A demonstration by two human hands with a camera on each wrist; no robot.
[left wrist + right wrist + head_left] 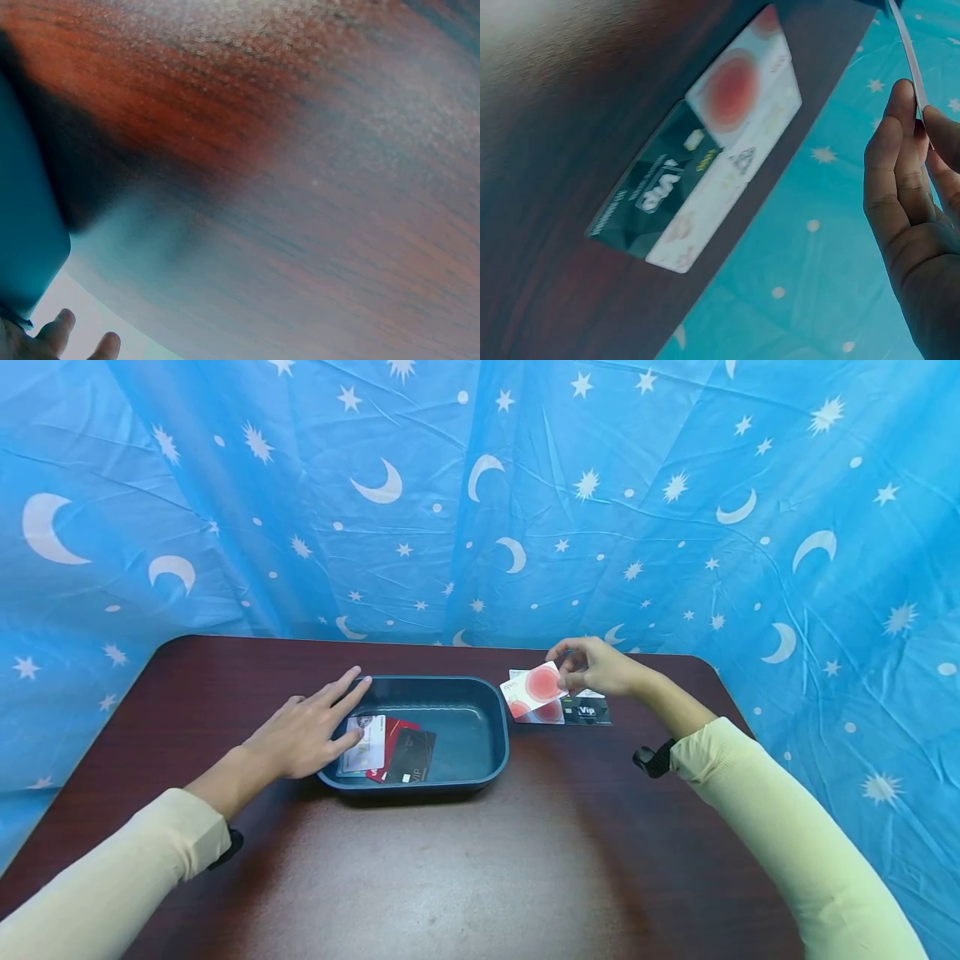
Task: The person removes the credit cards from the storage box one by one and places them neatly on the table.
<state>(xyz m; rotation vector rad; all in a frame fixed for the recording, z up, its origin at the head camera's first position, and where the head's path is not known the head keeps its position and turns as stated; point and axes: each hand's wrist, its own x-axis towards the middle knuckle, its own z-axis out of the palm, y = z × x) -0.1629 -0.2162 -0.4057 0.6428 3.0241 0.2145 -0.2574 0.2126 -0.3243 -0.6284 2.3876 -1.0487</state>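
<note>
On my feed I counted two hands (303, 735) (600, 667), one held card (531, 692), one tray (468, 743) with at least three cards (413, 753), and three-plus loose cards (588, 713) near the surface (450, 877)'s far edge.

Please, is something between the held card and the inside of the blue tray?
Only the tray's right rim: the right hand holds the card beside it. The left hand is at the opposite end.

Cannot see part of the left rim of the dark blue tray (468, 777) behind the left hand (303, 739), nor all of the red card (390, 742) beneath its neighbours. From the right wrist, cannot make out the face of the pink-circled card (531, 687). Cannot read the small print on the black VIP card (588, 717) on the table (480, 868). Cannot follow the right sleeve (802, 843) past the bottom edge.
</note>
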